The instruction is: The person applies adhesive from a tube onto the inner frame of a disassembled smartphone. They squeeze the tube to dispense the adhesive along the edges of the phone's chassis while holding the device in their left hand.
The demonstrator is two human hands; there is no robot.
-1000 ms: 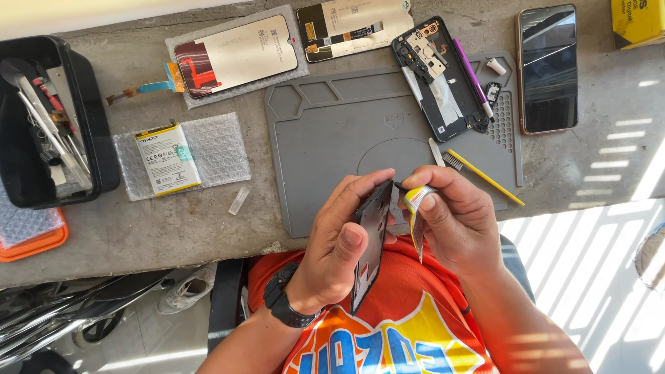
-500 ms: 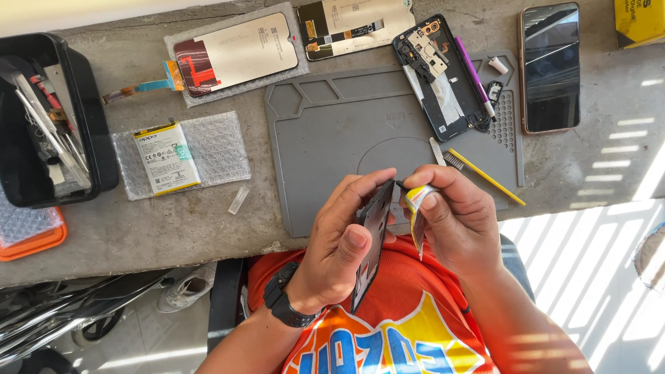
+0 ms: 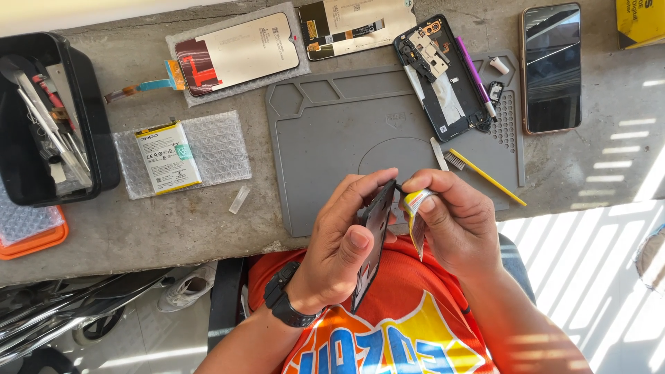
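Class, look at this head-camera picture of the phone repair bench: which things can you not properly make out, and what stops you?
- Dark phone part in the left hand: seen edge-on, head view, so its face is hidden.
- Small tube in the right hand: fingers cover most of it.
- Yellow box: cut off by the top right corner.
- Tools in the black tray: tangled, in shadow.
- Orange container: cut off by the left edge.

the yellow box (image 3: 641, 21) is cut off at the top right; tools in the black tray (image 3: 104, 138) blur together.
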